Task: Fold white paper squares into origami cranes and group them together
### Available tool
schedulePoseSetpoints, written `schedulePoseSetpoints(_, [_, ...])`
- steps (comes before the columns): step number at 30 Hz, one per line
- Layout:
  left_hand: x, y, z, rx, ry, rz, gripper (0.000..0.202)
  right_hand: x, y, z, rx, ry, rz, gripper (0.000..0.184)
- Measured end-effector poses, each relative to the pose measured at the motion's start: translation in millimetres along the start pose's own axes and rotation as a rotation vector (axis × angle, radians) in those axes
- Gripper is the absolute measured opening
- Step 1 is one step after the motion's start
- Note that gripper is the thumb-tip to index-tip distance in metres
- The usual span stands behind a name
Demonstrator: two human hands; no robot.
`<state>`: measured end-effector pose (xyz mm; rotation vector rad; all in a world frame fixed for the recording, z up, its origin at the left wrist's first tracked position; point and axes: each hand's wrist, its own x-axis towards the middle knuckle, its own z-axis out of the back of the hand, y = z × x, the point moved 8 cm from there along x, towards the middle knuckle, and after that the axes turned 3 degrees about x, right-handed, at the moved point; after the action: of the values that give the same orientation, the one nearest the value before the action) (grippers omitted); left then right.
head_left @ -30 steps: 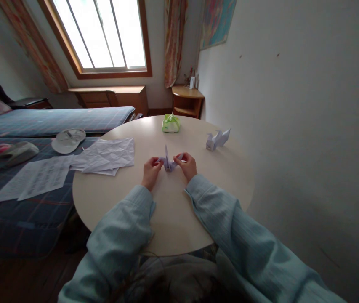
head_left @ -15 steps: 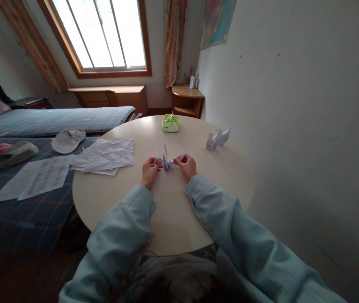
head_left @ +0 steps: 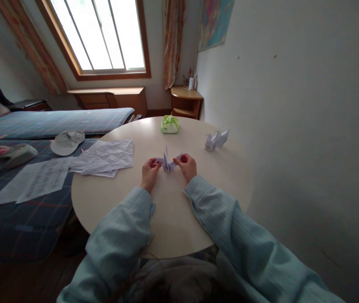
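A folded white paper crane is held just over the middle of the round table, its narrow point upright. My left hand pinches one wing between thumb and fingers. The other wing is pinched by my right hand. Both wings spread out sideways from the crane's body, their tips partly hidden by my fingers. Farther right on the table stand other folded white paper figures, close together, apart from my hands.
Creased paper sheets lie at the table's left edge, with printed sheets beside them on the plaid bed. A light cap rests on the bed. At the table's far side sits a green tissue pack. A wall borders the right.
Both hands stay pinched on the wings. The crane's upright point and body have shifted slightly to the right. The whole view has tilted a little.
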<state>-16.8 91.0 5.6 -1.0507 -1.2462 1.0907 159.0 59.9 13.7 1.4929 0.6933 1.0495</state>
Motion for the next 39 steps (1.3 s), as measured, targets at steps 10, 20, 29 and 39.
schedulePoseSetpoints(10, [3, 5, 11.2, 0.029, -0.085, 0.049, 0.028, 10, 34, 52, -0.355, -0.314, 0.341, 0.021])
schedulePoseSetpoints(20, [1, 3, 9.3, 0.044, -0.079, 0.05, 0.027, 15, 37, 160, -0.331, -0.781, 0.378, 0.033])
schedulePoseSetpoints(29, [5, 8, 10.4, 0.068, -0.081, 0.021, 0.029, 38, 9, 224, -0.413, -0.907, 0.318, 0.027])
schedulePoseSetpoints(39, [4, 7, 8.9, 0.066, -0.069, 0.025, 0.027, 56, -7, 225, -0.412, -0.801, 0.239, 0.022])
